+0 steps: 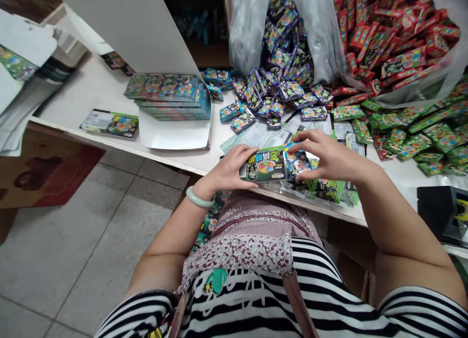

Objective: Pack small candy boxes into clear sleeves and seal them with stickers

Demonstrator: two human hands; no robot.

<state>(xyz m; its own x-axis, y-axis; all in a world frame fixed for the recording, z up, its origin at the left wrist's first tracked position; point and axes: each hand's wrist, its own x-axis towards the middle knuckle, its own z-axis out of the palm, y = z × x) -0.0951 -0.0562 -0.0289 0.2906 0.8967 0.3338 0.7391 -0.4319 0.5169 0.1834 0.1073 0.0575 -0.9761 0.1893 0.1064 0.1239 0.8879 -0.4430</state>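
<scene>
My left hand grips a black and green printed candy box by its left end, thumb and fingers on opposite edges. At the box's right end, my right hand holds a small blue candy packet between thumb and fingers. The packet meets the end of the box; whether it is partly inside I cannot tell. Under my right hand lie several green and black printed packages near the table's front edge.
Small purple boxes spill from a plastic bag at the back. Red boxes fill another bag, with green boxes at the right. Stacked boxes stand in a white display carton. A black dispenser sits far right.
</scene>
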